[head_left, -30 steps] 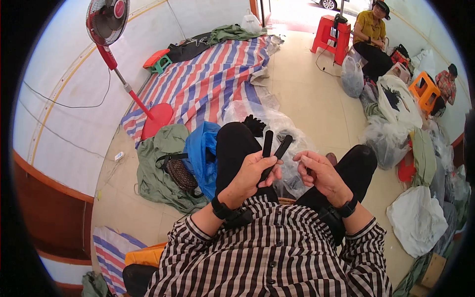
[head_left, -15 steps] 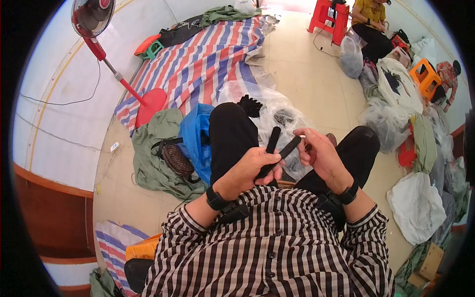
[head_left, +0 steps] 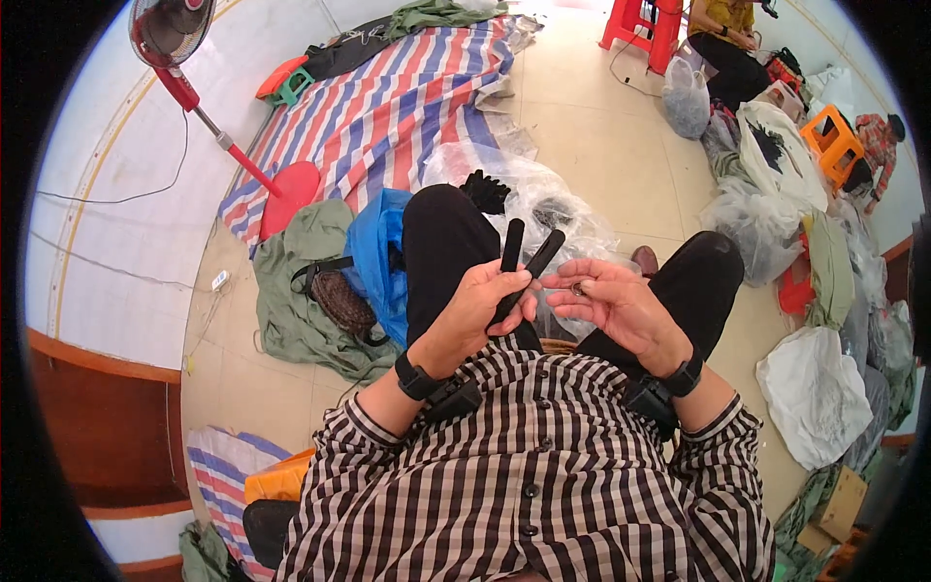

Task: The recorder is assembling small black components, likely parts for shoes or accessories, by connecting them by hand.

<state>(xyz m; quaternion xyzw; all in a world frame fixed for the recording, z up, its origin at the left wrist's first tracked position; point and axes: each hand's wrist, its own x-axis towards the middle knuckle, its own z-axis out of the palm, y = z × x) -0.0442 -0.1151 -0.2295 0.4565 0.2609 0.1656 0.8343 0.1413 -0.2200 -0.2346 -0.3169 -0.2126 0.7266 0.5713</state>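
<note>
Fingertips of the right hand (head_left: 623, 308) have come in closer to the left hand (head_left: 477, 306) since half a second ago, and the palm now faces more upward. Pinched in the left hand, two black strips (head_left: 512, 242) stick out past the thumb, spread like a narrow V: one points almost straight away from the body, the other slants toward the right. Between its thumb and fingers the right hand holds a small round thing (head_left: 579, 288), too small to identify, just right of the slanted strip; I cannot tell whether the fingertips touch it.
</note>
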